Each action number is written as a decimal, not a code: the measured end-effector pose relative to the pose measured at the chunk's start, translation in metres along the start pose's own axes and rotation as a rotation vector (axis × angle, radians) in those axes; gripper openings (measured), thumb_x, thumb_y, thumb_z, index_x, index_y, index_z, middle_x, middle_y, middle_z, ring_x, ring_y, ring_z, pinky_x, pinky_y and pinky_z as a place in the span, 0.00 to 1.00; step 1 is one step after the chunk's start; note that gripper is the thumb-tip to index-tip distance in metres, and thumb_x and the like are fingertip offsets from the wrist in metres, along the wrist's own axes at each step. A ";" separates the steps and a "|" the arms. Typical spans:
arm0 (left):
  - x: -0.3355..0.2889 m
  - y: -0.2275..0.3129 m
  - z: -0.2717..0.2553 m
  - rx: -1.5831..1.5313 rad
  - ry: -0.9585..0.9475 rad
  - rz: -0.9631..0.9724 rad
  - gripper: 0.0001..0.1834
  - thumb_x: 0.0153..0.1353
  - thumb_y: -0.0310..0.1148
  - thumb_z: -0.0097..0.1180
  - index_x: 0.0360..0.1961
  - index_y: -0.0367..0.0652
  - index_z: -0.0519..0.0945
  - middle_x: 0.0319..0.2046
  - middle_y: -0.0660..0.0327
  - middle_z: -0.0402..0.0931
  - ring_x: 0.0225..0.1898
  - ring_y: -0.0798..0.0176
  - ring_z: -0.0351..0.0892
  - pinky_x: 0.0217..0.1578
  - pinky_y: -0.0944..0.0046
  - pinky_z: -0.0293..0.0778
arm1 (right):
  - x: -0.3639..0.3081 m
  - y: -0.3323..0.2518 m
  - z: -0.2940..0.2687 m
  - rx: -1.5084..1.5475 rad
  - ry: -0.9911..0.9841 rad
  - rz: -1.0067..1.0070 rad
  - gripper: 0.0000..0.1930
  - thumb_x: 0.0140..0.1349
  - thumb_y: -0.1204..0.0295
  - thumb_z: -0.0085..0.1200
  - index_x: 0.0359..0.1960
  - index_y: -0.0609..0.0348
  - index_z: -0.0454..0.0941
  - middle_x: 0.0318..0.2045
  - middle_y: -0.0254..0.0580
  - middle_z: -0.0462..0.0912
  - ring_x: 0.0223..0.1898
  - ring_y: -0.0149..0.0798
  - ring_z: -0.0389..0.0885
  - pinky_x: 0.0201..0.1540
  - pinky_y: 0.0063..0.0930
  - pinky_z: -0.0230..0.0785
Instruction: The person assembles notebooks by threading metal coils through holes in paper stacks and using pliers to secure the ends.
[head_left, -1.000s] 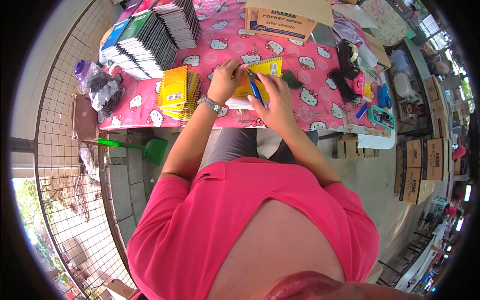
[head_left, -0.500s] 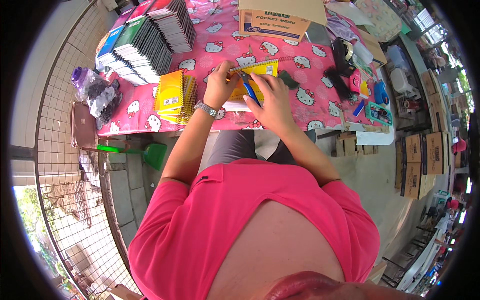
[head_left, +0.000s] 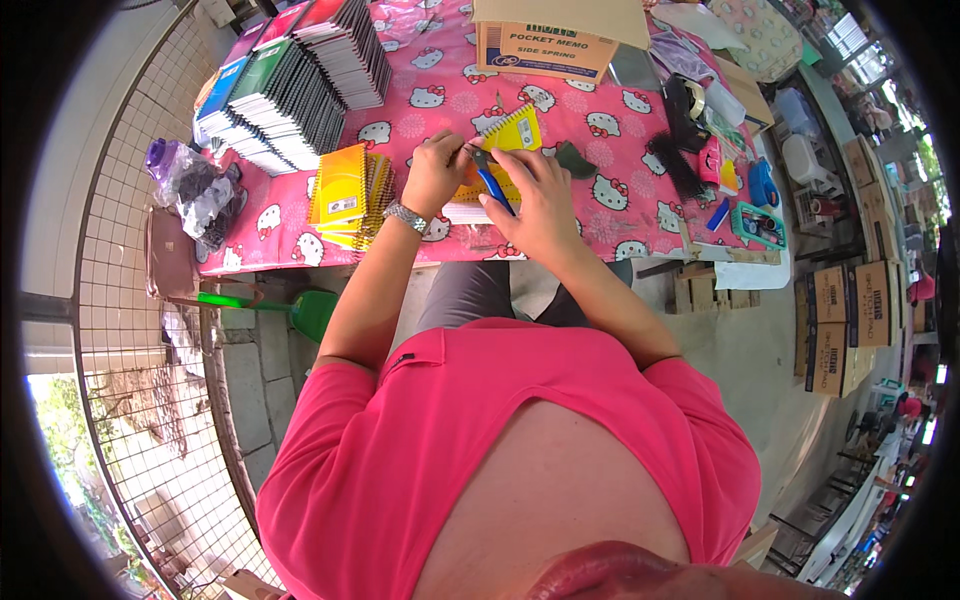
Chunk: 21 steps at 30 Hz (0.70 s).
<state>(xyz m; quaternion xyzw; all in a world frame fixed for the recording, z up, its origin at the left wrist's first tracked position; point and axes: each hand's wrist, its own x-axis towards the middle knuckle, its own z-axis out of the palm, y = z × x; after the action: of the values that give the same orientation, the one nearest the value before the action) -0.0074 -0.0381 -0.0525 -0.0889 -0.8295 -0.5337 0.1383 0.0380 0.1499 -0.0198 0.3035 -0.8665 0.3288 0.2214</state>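
Bare concrete floor (head_left: pixel 740 400) spreads beneath a covered work area, with a wire grid screen (head_left: pixel 130 350) along the left side. On the table, a pink cloth (head_left: pixel 625 150) printed with white cat figures covers the top. Brown cartons (head_left: pixel 828 330) are stacked well off to the right, beyond the table. An open cardboard box (head_left: pixel 545 50) stands at the far side of the cloth, and tall stacks of spiral notebooks (head_left: pixel 290 110) in green, blue and red covers fill the far left. Below the table's left edge is a green dustpan (head_left: pixel 315 316). Nearer the person, a low pile of yellow notebooks (head_left: pixel 345 195) lies left of the hands.

One yellow spiral notebook (head_left: pixel 517 140) lies at the middle of the near edge, tilted, its coil along the far side; both hands partly cover it. The right hand (head_left: pixel 540 200) is wrapped around the blue-handled pliers (head_left: pixel 492 185), whose head points to the coil's left end. The left hand (head_left: pixel 437 170) has its fingers curled just beside that head; whether they pinch the wire I cannot tell. The hands are close together, the pliers between them. A dark green piece (head_left: pixel 574 160) lies right of the notebook, and a metal watch (head_left: pixel 408 215) circles the left wrist.
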 end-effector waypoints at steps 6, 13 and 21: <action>-0.001 0.011 0.004 0.077 0.153 0.204 0.06 0.54 0.19 0.57 0.35 0.32 0.77 0.33 0.51 0.78 0.26 0.58 0.84 0.30 0.62 0.82 | 0.000 0.000 -0.001 -0.070 0.009 -0.028 0.30 0.51 0.64 0.63 0.58 0.54 0.72 0.49 0.39 0.73 0.50 0.47 0.70 0.53 0.44 0.60; -0.009 -0.005 0.001 -0.007 0.056 0.087 0.11 0.53 0.18 0.57 0.40 0.32 0.79 0.33 0.52 0.80 0.31 0.58 0.86 0.31 0.64 0.82 | -0.001 -0.002 -0.001 -0.134 -0.017 -0.035 0.27 0.53 0.65 0.62 0.56 0.55 0.74 0.48 0.40 0.74 0.49 0.46 0.71 0.52 0.43 0.61; -0.021 0.011 -0.001 0.057 0.172 0.200 0.11 0.56 0.14 0.55 0.41 0.31 0.80 0.33 0.57 0.78 0.33 0.65 0.85 0.32 0.68 0.82 | -0.004 0.010 -0.004 1.260 -0.415 0.719 0.26 0.63 0.65 0.58 0.61 0.60 0.70 0.43 0.44 0.80 0.43 0.25 0.76 0.44 0.18 0.65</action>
<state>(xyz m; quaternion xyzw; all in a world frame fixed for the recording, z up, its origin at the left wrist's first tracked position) 0.0161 -0.0341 -0.0496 -0.1211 -0.8165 -0.4992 0.2636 0.0346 0.1602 -0.0236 0.1271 -0.5840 0.7502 -0.2828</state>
